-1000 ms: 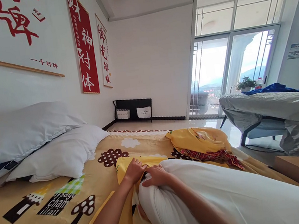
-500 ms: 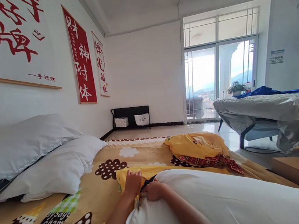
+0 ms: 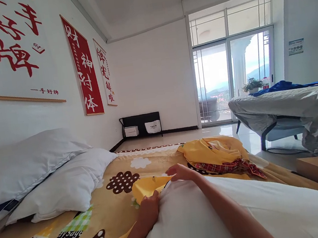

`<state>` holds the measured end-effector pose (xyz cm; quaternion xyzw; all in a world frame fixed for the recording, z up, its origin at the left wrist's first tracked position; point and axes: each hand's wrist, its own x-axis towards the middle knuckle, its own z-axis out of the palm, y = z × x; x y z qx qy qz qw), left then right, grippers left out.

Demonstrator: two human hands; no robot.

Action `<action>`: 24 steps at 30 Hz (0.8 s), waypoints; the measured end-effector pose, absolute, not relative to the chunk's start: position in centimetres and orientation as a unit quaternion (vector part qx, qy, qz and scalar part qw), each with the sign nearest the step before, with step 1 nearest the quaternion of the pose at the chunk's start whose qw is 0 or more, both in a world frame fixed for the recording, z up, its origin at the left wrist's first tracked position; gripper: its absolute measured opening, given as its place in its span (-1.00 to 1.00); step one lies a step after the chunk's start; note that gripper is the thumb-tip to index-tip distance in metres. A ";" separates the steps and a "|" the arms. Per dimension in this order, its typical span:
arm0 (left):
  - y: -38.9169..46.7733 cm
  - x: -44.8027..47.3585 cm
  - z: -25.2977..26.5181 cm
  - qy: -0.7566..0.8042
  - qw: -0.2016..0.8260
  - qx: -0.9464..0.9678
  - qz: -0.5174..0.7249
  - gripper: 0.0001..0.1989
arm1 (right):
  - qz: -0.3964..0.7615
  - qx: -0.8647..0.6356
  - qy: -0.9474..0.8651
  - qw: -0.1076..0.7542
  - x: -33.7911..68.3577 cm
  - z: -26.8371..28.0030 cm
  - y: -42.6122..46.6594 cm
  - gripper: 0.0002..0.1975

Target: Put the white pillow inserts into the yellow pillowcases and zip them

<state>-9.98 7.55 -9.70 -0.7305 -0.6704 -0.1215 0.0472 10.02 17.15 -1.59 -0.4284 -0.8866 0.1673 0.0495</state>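
A large, smooth white pillow (image 3: 233, 203) stretches from in front of me toward the right. Under its far left end lies yellow printed cloth (image 3: 146, 186), much of it hidden by the pillow. My left hand (image 3: 150, 207) is closed on the edge of this cloth, against the pillow's left side; its fingertips are partly hidden. My right hand (image 3: 181, 173) rests over the pillow's far end, with fingers stretched out to the left above the cloth, holding nothing that I can see.
Two white pillows (image 3: 68, 187) are stacked at left on the patterned bed sheet (image 3: 114, 223). A crumpled yellow cloth with red plaid (image 3: 216, 150) lies farther back. At right stand a plastic-covered table (image 3: 278, 104), a chair (image 3: 282, 133) and a cardboard box (image 3: 317, 169).
My right hand has let go of the dark-edged part near my left hand and moved up and right along the pillow's end, its fingers opening. My left hand has shifted slightly down and right.
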 end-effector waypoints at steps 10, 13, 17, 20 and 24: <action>13.0 -8.0 -7.8 -0.700 0.047 -0.704 -0.111 -0.69 | 0.087 -0.439 -0.894 0.014 13.0 -3.5 13.9 -0.50; 15.2 -7.0 -6.8 -0.691 0.061 -0.712 -0.109 -0.67 | 0.042 -0.420 -0.906 0.009 11.7 -3.2 12.8 -0.60; 16.4 -4.9 -5.1 -0.666 0.090 -0.729 -0.131 -0.64 | 0.003 -0.413 -0.911 -0.001 10.5 -3.3 12.3 -0.65; 16.0 -2.4 -3.8 -0.661 0.090 -0.731 -0.145 -0.65 | -0.010 -0.434 -0.901 -0.002 10.4 -4.4 13.0 -0.61; 13.7 -0.6 -3.4 -0.618 0.088 -0.769 -0.139 -0.56 | -0.031 -0.482 -0.874 0.051 11.6 -5.5 14.7 -0.58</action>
